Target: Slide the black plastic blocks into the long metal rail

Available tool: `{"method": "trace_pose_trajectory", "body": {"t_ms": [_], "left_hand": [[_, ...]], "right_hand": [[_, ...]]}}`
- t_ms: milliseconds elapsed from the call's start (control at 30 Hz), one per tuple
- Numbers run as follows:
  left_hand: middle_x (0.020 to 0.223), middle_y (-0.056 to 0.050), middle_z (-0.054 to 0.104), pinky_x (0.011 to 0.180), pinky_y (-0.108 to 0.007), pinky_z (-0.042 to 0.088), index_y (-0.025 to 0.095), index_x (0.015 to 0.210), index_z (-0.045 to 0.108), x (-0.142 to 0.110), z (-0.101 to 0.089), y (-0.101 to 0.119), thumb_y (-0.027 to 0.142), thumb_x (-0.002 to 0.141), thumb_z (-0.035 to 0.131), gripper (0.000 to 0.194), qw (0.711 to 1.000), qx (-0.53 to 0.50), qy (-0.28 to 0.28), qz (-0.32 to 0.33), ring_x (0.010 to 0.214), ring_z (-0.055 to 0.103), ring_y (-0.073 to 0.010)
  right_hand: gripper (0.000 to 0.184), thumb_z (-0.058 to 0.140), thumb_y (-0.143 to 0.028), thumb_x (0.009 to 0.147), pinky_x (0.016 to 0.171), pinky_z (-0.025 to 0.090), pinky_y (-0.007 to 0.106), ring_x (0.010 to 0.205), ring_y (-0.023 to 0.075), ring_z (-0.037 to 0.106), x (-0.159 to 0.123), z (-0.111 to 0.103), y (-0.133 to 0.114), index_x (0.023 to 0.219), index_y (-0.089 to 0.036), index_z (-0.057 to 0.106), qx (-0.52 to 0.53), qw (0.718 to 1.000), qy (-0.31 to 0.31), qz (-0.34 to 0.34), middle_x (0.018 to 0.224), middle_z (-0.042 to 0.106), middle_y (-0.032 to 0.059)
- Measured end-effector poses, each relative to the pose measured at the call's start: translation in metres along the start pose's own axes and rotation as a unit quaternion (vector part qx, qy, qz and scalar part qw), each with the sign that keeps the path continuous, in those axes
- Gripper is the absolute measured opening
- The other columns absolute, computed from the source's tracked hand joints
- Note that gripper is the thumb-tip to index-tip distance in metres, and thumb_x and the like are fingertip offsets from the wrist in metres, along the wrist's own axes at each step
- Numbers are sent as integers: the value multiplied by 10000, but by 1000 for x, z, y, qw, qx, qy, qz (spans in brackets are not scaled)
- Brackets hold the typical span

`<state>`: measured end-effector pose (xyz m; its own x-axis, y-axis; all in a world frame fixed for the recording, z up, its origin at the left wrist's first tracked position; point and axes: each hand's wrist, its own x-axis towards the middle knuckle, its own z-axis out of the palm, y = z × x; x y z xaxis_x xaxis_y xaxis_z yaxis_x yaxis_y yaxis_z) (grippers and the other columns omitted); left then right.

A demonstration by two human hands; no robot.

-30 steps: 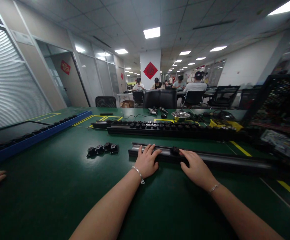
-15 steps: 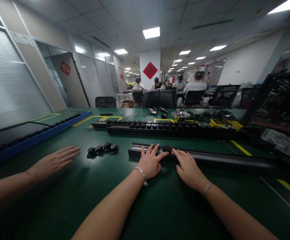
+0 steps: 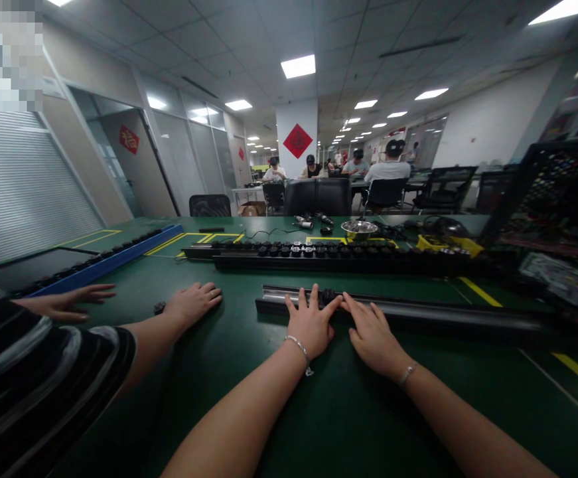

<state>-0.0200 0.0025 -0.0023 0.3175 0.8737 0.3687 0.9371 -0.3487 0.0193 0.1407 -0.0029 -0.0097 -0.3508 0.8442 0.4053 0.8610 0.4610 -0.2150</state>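
1. at a green desk [image 3: 194, 378], a black channel rail [image 3: 468, 317] lies just beyond the wearer's hands, running toward the right edge; a small black part [image 3: 327, 296] sits in its channel, nearer the left end.
2. the left hand [image 3: 311, 328] reaches over the rail, fingers spread apart, thumb beside the part — seemingly to steady both. the right hand [image 3: 375, 338] has its thumb apart from extended fingers, their tips near the left thumb, perhaps to limit sliding; whether either presses the part cannot be told.
3. the rail looks dark and straight, its channel glossy, its far right end lost in shadow; the part is compact, its details too small to read.
4. toward the far edge, a loaded rail [image 3: 318, 263] holds rows of round black pieces — at left, a co-worker's hand [image 3: 194, 307] rests on the desk.
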Motion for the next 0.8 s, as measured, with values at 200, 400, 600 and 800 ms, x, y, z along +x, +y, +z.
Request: {"method": "trace_pose_trajectory", "body": {"t_ms": [200,400,600,800], "left_hand": [[1498,-70,251,966,-731,137,451,1377,278,0,0,0,364,783,538,654,1000,-2,-4,0,1308,250,-437],[1488,-84,274,977,-722,142,392,1370,332,-1,-2,-3,364,809,485,583,1000,-3,-5,6,1312,250,-413],[1485,-99,277,1010,-678,149,365,1377,323,-2,-6,-4,383,823,463,572,999,20,-29,-17,1330,238,-371],[1474,-117,297,1002,-659,181,351,1335,387,-4,-8,-9,391,810,481,535,996,41,-33,-67,1330,241,-387]], "right_hand": [[570,386,-164,787,1078,261,460,1266,220,411,-3,0,8,1357,-154,372,-28,998,42,-23,1337,505,106],[373,402,-239,834,1032,307,460,1174,248,495,-3,-7,25,1163,-146,551,-65,994,84,25,1178,616,108],[260,431,-268,837,989,339,449,1064,238,563,-2,-6,32,992,-182,622,-83,992,90,11,1053,664,85],[254,440,-262,836,979,341,428,996,223,586,-3,-5,32,989,-185,627,-78,993,87,10,1010,675,71]]}}
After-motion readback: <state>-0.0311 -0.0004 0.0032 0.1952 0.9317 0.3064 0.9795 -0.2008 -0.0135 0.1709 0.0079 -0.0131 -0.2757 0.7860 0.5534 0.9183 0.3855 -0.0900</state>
